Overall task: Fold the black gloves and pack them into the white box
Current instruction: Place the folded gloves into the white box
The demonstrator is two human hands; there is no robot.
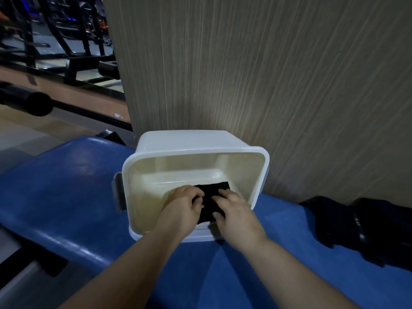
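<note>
Glove [214, 194] folded, low in tipped box [200, 151] | left hand [185, 206] + right hand [234, 212] both grip it | risk: fold springs open on release; box may rock | spare gloves [356, 224] on bench [66, 197], right

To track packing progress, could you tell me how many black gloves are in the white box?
1: a folded black glove in the white box, held by the left hand and right hand. More may be hidden beneath it.
</note>
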